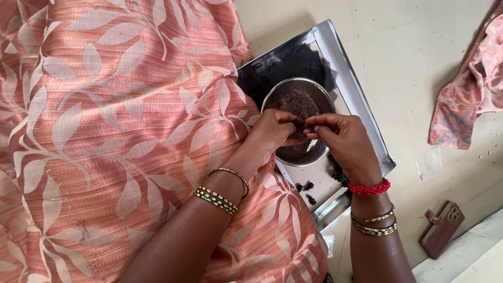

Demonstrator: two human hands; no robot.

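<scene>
Steel bowl, hands pinching above, tray edge beside

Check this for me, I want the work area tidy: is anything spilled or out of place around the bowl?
Yes. A few small dark pieces lie loose on the shiny metal tray, outside the round steel bowl of dark brown grains. Tiny specks also dot the beige floor at right. Both hands pinch something small above the bowl.

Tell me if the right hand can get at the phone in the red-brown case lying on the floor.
Probably yes. The phone lies to the right of the right hand with bare floor between; but that hand is busy pinching something small with the left hand over the steel bowl.
</scene>
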